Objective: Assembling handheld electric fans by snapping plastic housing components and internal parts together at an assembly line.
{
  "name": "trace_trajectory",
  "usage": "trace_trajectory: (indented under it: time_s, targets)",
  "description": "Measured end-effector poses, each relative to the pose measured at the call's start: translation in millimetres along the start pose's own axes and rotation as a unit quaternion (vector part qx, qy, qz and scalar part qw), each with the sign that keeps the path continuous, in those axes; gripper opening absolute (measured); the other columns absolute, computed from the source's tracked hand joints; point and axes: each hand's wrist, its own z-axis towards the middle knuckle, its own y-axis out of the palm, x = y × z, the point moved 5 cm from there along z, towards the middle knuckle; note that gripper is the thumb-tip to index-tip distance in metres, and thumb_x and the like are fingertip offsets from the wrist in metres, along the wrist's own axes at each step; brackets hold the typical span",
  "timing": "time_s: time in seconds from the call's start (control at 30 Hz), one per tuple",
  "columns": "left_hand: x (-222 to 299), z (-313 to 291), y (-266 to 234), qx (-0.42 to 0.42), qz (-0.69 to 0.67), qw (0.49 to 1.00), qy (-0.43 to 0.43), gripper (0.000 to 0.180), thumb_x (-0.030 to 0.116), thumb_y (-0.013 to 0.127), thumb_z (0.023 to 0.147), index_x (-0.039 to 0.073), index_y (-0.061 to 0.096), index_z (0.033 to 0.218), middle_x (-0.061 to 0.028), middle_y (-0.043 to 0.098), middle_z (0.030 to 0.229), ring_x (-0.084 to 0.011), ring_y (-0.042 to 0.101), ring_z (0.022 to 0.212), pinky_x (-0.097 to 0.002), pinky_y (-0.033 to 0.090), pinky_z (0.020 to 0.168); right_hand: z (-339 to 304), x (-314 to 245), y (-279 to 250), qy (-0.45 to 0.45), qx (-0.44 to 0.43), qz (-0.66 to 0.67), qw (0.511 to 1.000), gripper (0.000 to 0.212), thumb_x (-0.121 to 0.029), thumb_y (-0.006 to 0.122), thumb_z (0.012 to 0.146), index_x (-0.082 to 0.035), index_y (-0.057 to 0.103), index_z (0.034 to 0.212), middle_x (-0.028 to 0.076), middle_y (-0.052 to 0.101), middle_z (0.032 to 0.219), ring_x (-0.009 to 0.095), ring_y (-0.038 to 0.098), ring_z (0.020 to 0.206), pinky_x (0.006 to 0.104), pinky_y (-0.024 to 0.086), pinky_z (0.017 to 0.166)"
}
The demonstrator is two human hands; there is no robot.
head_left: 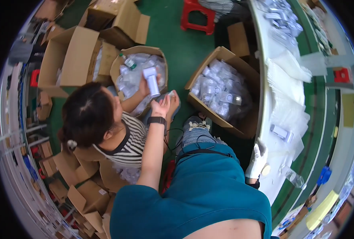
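Observation:
My left hand (161, 106), bare and with a dark band at the wrist, is stretched out with its fingers extended and holds nothing I can see. Just above it is a pale lavender-white handheld device (151, 81) with a broad head and a straight handle, held by a seated co-worker's hand (144, 85). The co-worker's other hand (174, 102) is right beside my fingers. My right hand (258, 160), in a white glove, rests at the edge of the white table (270, 175) with fingers extended. A similar pale device (281, 132) lies on the table past it.
An open carton (240, 130) full of clear-wrapped items stands ahead, and another carton (163, 59) of wrapped items stands beside the co-worker. White wrapping sheets (284, 85) and a clear plastic bottle (293, 176) lie on the table. A red stool (198, 16) is farther off.

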Motion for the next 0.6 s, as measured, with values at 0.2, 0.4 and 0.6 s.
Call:
trace_trajectory:
  time_s: [0.2,0.4,0.6]
  targets:
    - [-197.6,-168.7,49.0,-0.470,0.701,0.533,0.059,0.031,0.022,0.054,0.088,0.006,0.046,0.113,-0.0070,0.057,0.104,-0.0170,0.057,0.093,-0.0313,0.048,0.072,12.6,-63.6,47.5,0.196,-0.217,0.565,0.772,0.051,-0.041,0.040,0.091,-0.004,0.043,0.126,0.015,0.047,0.125,0.031,0.047,0.113,0.0460,0.037,0.093]
    - [-316.9,-238.2,34.9,-0.615,0.749,0.143,0.200,0.018,0.020,0.051,0.088,0.005,0.045,0.095,-0.0172,0.059,0.068,-0.0310,0.061,0.063,-0.0408,0.045,0.051,13.2,-54.5,-5.8,0.085,-0.163,0.695,0.695,0.050,-0.036,0.044,0.090,-0.004,0.039,0.129,0.016,0.045,0.127,0.028,0.049,0.108,0.0405,0.043,0.088]
    - [-387.6,-271.1,76.3,-0.652,0.654,0.076,0.375,0.014,0.007,0.045,0.087,-0.001,0.056,0.083,-0.0094,0.057,0.068,-0.0188,0.053,0.061,-0.0318,0.044,0.058,-92.0,-11.4,-84.6,0.022,0.152,0.556,0.817,0.037,-0.023,0.047,0.091,-0.002,0.047,0.122,0.012,0.054,0.118,0.019,0.055,0.099,0.0306,0.045,0.083]
